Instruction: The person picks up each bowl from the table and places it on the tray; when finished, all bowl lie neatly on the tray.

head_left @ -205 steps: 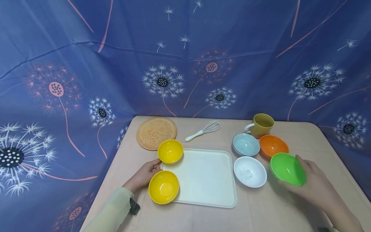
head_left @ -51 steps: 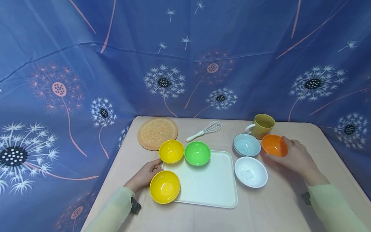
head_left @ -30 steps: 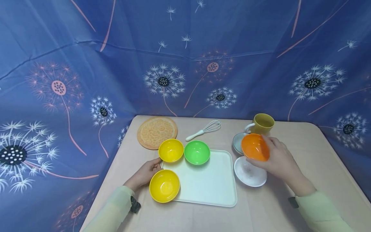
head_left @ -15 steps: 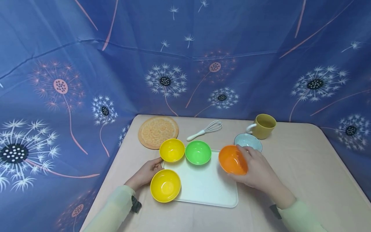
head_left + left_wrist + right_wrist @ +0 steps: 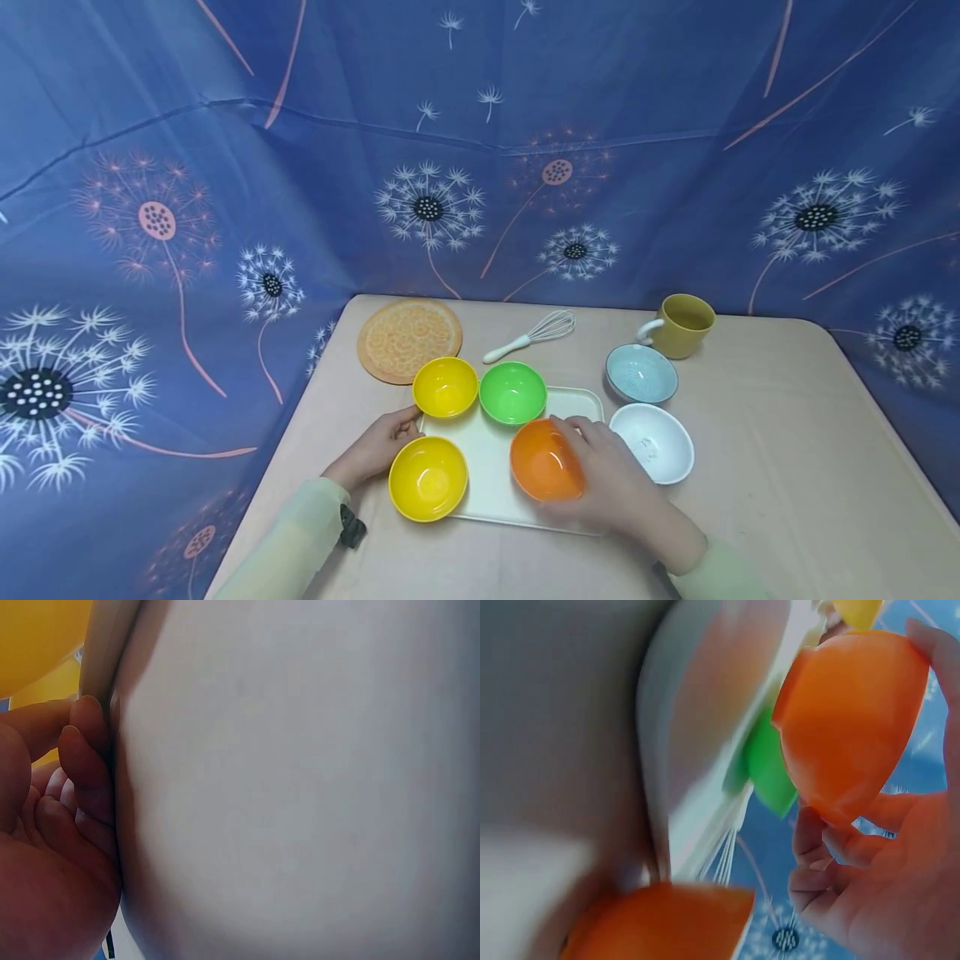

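Observation:
My right hand (image 5: 615, 483) grips an orange bowl (image 5: 542, 462) by its right side, thumb and fingers on opposite sides of it. In the right wrist view the orange bowl (image 5: 855, 712) is tilted and held off the white tray (image 5: 487, 475). A green bowl (image 5: 513, 393) stands on the tray's far edge beside a yellow bowl (image 5: 446, 387). Another yellow bowl (image 5: 428, 479) sits at the near left corner. Between the yellow bowls, my left hand (image 5: 378, 447) holds the tray's left edge; its fingers (image 5: 86, 769) look curled in the left wrist view.
Right of the tray are a white bowl (image 5: 654, 443) and a light blue bowl (image 5: 641, 373). Behind them stands a mustard mug (image 5: 682, 327). A whisk (image 5: 528, 337) and a round, pizza-like board (image 5: 409, 341) lie at the back, before a blue dandelion-print cloth (image 5: 480, 167).
The green bowl went from my right hand onto the tray. My right hand then took the orange bowl from beside the light blue bowl and carried it left over the tray. My left hand stayed put.

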A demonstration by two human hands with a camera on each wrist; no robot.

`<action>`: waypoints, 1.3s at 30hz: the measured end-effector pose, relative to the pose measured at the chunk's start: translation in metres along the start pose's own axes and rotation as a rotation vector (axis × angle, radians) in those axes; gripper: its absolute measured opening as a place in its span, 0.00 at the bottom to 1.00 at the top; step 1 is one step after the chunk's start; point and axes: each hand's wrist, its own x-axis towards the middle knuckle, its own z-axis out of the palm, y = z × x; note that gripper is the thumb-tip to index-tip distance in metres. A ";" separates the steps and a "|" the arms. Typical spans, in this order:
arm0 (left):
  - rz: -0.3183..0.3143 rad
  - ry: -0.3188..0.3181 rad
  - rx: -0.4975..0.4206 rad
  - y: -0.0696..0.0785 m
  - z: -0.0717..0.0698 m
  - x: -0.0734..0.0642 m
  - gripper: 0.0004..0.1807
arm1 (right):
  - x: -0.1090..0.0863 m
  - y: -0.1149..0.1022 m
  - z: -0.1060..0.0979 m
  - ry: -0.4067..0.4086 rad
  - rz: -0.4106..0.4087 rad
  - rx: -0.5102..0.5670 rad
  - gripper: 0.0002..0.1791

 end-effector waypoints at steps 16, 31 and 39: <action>0.021 -0.014 -0.018 0.000 0.001 0.001 0.34 | -0.003 -0.030 0.033 -0.088 -0.035 0.062 0.63; 0.065 -0.040 -0.014 0.001 -0.002 -0.001 0.34 | 0.001 -0.038 0.037 -0.121 -0.047 0.068 0.62; 0.034 -0.024 -0.031 0.002 -0.002 -0.001 0.34 | -0.001 -0.039 0.039 -0.139 -0.050 0.076 0.62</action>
